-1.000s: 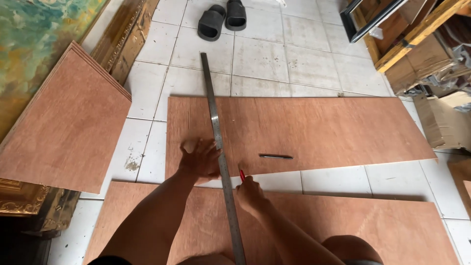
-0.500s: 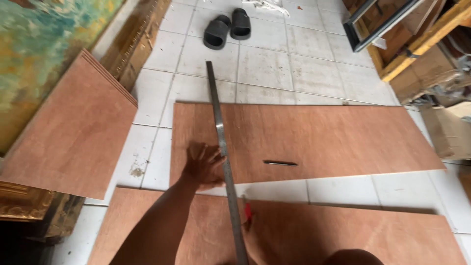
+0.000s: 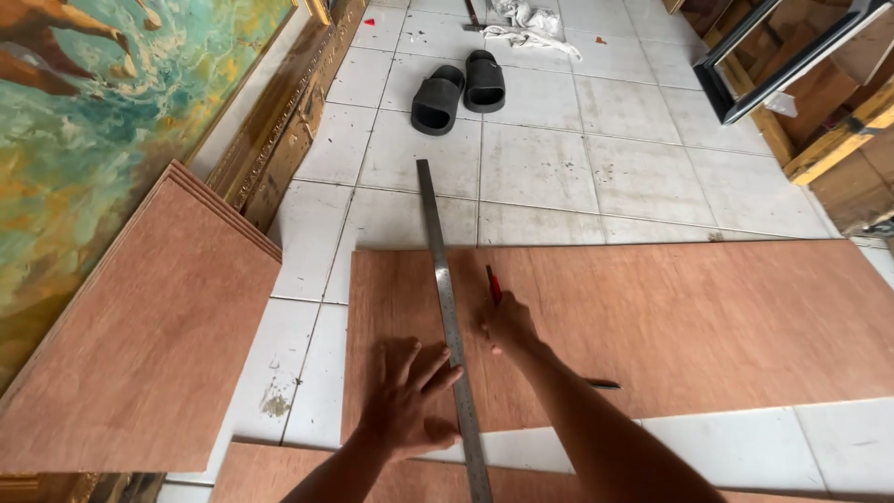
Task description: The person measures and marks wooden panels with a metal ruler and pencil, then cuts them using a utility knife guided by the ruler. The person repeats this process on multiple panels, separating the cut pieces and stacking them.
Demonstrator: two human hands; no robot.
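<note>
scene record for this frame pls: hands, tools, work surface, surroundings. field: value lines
left hand: pressed flat, fingers spread, on the plywood sheet, fingertips against the metal straightedge
right hand: grips a red-handled cutter, tip on the sheet just right of the straightedge
straightedge: long, lies across the sheet, far end out over the tiled floor
loose item: dark pencil-like stick on the sheet by the right forearm
left side: stacked plywood panels lean before a gilt-framed painting
far floor: pair of black slides, white rag

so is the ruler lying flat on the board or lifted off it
Flat: the ruler lies along the board, the left hand spread on its edge.
</note>
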